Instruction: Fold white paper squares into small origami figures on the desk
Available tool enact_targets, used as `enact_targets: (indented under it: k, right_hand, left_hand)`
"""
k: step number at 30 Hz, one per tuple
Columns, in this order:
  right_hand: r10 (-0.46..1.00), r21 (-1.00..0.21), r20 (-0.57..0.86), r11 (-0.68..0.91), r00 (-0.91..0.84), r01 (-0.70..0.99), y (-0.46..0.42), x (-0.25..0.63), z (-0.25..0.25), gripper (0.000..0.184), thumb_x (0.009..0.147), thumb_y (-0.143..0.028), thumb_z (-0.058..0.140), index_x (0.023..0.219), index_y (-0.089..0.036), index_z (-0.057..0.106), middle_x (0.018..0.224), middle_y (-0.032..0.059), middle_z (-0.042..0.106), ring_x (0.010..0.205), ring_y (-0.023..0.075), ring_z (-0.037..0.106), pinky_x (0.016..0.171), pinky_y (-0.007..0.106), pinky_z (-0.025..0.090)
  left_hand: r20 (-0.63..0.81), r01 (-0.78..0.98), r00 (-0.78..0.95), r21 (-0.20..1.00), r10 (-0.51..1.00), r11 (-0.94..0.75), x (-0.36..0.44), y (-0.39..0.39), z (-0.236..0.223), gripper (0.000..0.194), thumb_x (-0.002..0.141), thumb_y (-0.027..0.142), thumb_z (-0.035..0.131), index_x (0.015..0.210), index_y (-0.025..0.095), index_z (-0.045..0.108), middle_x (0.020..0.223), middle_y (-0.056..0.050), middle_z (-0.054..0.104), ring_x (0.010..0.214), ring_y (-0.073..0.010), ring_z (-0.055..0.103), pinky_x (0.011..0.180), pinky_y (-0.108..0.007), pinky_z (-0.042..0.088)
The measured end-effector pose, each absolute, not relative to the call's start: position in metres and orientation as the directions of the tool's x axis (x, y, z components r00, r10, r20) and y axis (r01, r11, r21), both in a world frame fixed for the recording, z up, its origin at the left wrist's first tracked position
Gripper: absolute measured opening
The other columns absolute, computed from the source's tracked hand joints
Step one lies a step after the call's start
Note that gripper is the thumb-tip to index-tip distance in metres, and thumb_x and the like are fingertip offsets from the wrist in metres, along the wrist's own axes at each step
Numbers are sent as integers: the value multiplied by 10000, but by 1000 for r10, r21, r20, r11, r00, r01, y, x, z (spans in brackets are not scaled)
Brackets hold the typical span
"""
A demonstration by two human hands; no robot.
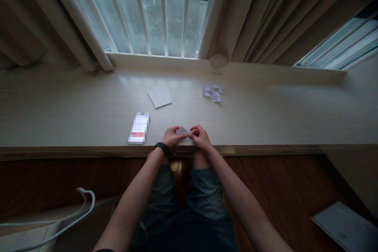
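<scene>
Between my two hands is a small piece of folded paper (182, 130), a pale triangle pointing away from me near the desk's front edge. My left hand (172, 136), with a black band on its wrist, pinches the paper's left side. On the right side, the fingers of my right hand (200, 137) are closed on the other corner. Farther back lies a stack of square white paper sheets (160, 97). To its right sit several small folded paper pieces (212, 91) in a cluster.
A phone (138, 128) with a lit, blurred-out screen lies left of my hands on the pale desk (73, 114). Behind the desk are a barred window (153, 15) and curtains (251, 15). A white hanger-like loop (88, 201) shows at lower left, a flat pale object (345, 224) at lower right.
</scene>
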State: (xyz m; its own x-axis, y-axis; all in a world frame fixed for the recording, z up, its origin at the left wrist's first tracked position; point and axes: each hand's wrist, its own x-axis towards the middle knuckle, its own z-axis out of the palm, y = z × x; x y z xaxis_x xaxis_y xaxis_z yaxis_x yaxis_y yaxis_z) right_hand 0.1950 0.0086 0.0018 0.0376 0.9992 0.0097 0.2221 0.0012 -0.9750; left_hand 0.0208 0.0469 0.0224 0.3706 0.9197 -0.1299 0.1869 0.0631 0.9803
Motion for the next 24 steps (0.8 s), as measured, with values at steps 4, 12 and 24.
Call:
enact_targets:
  k: [4,12,24]
  right_hand:
    - [998,-962,37,22,49,273,5,193,1,197,735,-330,613,872,-223,520,631,-45,530,584,138,495,545,243,369]
    - [999,-981,-18,-26,46,194,3,206,6,288,696,-335,642,910,-218,489,629,-59,520,568,127,482,522,230,358]
    - [990,-985,-129,-122,-51,123,5,213,15,455,605,-331,726,950,-221,449,598,-93,503,504,103,464,475,201,330]
  left_hand:
    - [-135,209,348,976,928,64,21,45,23,369,595,383,782,797,97,664,694,-22,640,608,-125,547,563,-221,409]
    - [-282,169,336,957,899,237,13,48,23,553,541,380,836,976,105,634,745,-50,666,647,-167,627,558,-260,492]
    - [-228,222,389,964,893,150,6,49,22,517,598,448,797,950,118,611,526,40,543,486,-111,538,448,-205,433]
